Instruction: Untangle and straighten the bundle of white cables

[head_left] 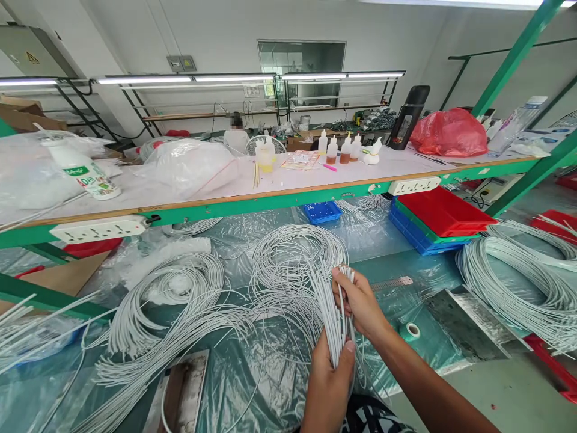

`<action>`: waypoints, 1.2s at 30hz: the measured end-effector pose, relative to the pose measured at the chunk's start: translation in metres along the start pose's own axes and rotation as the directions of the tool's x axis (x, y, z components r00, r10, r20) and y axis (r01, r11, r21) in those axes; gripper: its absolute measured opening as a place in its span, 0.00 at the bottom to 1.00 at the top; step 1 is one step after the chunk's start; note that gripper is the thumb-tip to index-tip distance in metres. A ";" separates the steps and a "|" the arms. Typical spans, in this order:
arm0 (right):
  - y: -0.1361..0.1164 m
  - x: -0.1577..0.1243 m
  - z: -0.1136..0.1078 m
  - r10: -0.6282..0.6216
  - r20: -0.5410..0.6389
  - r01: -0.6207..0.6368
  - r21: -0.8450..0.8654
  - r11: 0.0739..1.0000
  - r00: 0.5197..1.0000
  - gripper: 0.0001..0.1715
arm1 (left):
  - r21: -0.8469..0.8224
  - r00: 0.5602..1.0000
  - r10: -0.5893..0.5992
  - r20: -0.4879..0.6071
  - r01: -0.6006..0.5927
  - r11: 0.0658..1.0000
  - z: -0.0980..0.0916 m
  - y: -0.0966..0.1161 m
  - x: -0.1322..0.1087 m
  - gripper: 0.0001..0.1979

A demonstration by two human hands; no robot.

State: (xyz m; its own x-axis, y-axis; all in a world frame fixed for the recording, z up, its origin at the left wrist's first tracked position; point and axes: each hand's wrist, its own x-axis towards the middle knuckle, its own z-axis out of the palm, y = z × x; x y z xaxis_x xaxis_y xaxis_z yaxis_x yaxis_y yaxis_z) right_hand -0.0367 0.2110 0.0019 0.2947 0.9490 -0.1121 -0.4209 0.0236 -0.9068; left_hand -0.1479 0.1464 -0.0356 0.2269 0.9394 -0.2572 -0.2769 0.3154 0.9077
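The bench (252,385) under my hands is covered with a green plastic sheet, and most of it is taken up by white wire. The largest heap (518,288) lies well off to the right of my hands, a wide loose ring that nothing holds together. To the left of my hands another spread of wire (180,288) fans out in long untidy strands. Straight beyond my hands is a rounder coil (288,258), whose strands run down into my grip.

What I hold is the bundle (336,325), a sheaf of cut wire ends standing nearly upright between my hands. My left hand (327,385) is closed around its lower part, thumb pressed across the front. My right hand (360,300) is wrapped around the upper part, fingers curled over the tips, which look roughly level with one another.

As I judge it, the work is at an early stage: one handful is gathered and evened at the ends, while by far the greater part of the wire lies loose on the bench. I see no tie or wrap on the bundle. A small roll of tape (409,331) sits just to the right of my right hand, untouched.
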 end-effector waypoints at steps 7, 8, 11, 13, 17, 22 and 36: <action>-0.010 -0.003 -0.020 -0.058 0.055 0.056 0.027 0.998 0.997 0.27 | -0.083 0.985 0.150 -0.081 -0.157 0.984 -0.030 0.012 0.024 0.15; -0.014 -0.003 -0.025 -0.066 0.050 0.065 0.017 0.998 0.997 0.26 | -0.158 0.982 0.143 -0.122 -0.161 0.974 -0.036 0.015 0.028 0.16; -0.023 -0.004 -0.038 -0.032 0.085 0.033 -0.015 0.999 0.996 0.23 | -0.304 0.970 0.102 -0.219 -0.167 0.938 -0.048 0.026 0.035 0.20; -0.024 -0.007 -0.040 0.064 0.159 -0.060 -0.029 0.998 0.985 0.22 | -0.345 0.971 0.102 -0.215 -0.173 0.922 -0.049 0.030 0.035 0.20; -0.011 -0.020 -0.022 0.194 0.298 -0.154 -0.154 0.976 0.935 0.20 | -0.419 0.994 0.077 -0.082 -0.104 0.902 -0.036 0.025 0.026 0.13; 0.007 -0.031 -0.001 0.186 0.389 -0.044 -0.346 0.937 0.902 0.14 | -0.383 0.998 0.059 0.010 -0.051 0.922 -0.019 0.012 0.016 0.10; 0.000 -0.033 -0.002 0.101 0.406 0.203 -0.638 0.742 0.908 0.05 | -0.143 0.998 0.060 0.006 -0.058 0.988 -0.024 0.008 0.020 0.16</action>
State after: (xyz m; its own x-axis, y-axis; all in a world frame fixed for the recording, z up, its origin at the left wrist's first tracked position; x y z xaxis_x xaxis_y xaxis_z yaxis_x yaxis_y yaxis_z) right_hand -0.0444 0.1789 0.0047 -0.1226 0.9921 -0.0282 0.2951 0.0093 -0.9554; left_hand -0.1679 0.1711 -0.0413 0.2159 0.9556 -0.2005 -0.4203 0.2763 0.8643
